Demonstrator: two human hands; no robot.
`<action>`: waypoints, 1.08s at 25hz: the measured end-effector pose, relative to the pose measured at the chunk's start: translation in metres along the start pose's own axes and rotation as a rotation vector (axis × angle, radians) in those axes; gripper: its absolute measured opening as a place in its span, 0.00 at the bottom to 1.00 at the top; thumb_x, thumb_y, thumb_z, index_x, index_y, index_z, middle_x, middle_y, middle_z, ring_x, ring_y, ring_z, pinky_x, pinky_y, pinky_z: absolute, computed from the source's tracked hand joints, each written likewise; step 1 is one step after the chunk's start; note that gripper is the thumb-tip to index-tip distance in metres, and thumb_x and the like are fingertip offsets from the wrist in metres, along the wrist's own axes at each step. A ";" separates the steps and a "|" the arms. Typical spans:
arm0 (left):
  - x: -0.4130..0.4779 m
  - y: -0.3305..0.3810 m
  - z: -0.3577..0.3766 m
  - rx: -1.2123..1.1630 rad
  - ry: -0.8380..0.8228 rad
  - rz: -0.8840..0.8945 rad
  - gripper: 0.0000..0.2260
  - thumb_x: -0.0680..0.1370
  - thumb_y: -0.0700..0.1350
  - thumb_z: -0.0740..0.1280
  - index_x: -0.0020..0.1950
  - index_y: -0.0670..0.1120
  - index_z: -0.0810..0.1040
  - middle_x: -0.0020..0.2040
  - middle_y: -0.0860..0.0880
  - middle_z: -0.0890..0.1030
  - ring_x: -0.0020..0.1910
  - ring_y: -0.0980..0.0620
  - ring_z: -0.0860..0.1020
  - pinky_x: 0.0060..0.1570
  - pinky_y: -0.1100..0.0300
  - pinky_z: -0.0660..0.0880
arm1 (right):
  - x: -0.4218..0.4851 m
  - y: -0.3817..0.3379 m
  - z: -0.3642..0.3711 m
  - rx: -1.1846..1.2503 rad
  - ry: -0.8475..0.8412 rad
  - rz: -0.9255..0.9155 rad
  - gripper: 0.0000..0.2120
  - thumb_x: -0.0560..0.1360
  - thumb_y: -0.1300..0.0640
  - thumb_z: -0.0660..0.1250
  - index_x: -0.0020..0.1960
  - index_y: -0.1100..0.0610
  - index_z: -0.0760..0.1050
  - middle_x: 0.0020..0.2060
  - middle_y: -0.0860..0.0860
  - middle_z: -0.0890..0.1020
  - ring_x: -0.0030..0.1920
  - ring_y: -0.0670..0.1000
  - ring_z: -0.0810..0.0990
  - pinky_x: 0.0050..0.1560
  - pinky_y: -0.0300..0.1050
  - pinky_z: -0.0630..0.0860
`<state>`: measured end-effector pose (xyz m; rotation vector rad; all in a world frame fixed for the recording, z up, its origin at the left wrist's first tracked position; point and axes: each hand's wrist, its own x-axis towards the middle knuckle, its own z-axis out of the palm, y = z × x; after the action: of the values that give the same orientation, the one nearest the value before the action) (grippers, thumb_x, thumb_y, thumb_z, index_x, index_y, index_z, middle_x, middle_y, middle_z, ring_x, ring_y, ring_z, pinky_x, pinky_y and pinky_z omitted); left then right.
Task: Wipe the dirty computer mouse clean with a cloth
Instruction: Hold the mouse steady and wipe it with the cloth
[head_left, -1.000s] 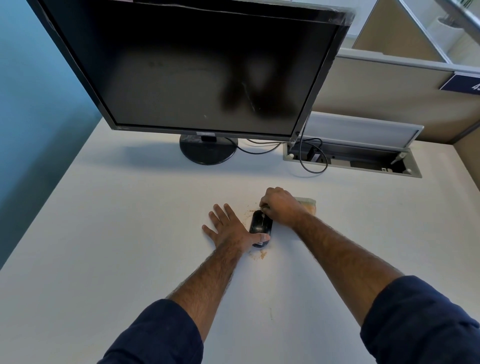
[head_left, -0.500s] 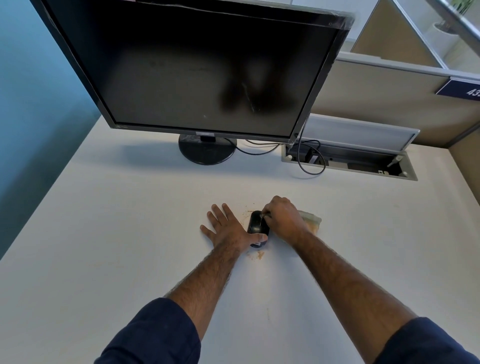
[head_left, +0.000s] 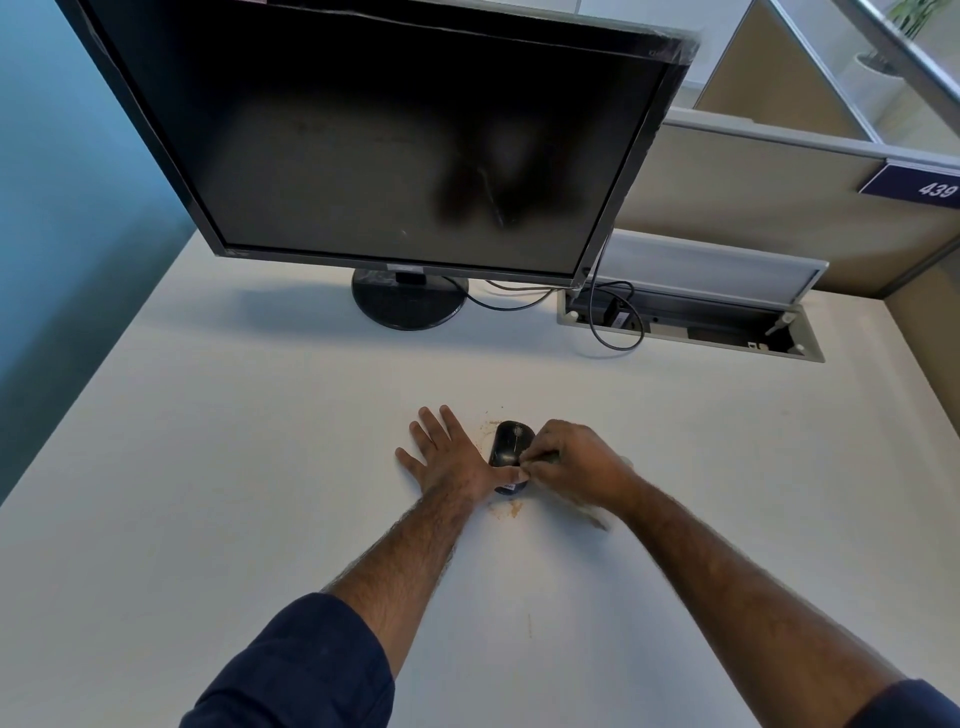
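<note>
A black computer mouse (head_left: 508, 440) lies on the white desk (head_left: 260, 467), its far half uncovered. My left hand (head_left: 447, 460) rests flat on the desk to the mouse's left, fingers spread, thumb pressed against the mouse's near left side. My right hand (head_left: 576, 462) is closed over the mouse's near right part, fingertips on it and meeting my left thumb. It is shut on a pale cloth (head_left: 627, 460), of which only a sliver shows behind the hand. Brown crumbs (head_left: 509, 512) lie just in front of the mouse, with more beyond its far left.
A large dark monitor (head_left: 395, 145) on a round base (head_left: 410, 301) stands at the back. To its right an open cable tray (head_left: 691, 327) is set into the desk, with black cables looping out. A beige partition (head_left: 753, 197) closes the far right.
My right hand with the cloth has slid from the mouse's far end toward me, uncovering the front of the mouse. The left hand has stayed flat beside it.
</note>
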<state>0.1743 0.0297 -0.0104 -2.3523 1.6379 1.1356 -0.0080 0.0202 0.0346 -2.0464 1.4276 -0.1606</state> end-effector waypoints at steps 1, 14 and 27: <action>0.000 0.000 0.000 -0.002 -0.001 0.001 0.70 0.61 0.77 0.72 0.80 0.44 0.29 0.80 0.41 0.29 0.79 0.40 0.31 0.73 0.33 0.35 | 0.005 0.001 -0.005 0.079 0.046 0.058 0.05 0.74 0.56 0.73 0.46 0.49 0.86 0.44 0.45 0.82 0.46 0.44 0.79 0.50 0.47 0.79; -0.004 0.003 0.001 -0.005 0.029 0.015 0.69 0.62 0.77 0.70 0.80 0.43 0.30 0.80 0.40 0.30 0.79 0.39 0.32 0.74 0.34 0.35 | 0.007 -0.006 0.002 0.211 0.212 0.169 0.06 0.73 0.58 0.73 0.48 0.50 0.86 0.45 0.43 0.82 0.48 0.41 0.79 0.48 0.35 0.74; 0.035 0.018 -0.041 0.130 0.042 -0.013 0.67 0.63 0.78 0.69 0.81 0.44 0.34 0.81 0.40 0.32 0.80 0.39 0.32 0.74 0.35 0.34 | -0.016 -0.037 0.053 -0.254 0.385 -0.085 0.03 0.77 0.62 0.68 0.48 0.58 0.81 0.44 0.54 0.82 0.46 0.57 0.77 0.50 0.55 0.76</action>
<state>0.1867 -0.0235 0.0044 -2.3172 1.6528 0.9529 0.0383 0.0649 0.0176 -2.3789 1.6590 -0.4496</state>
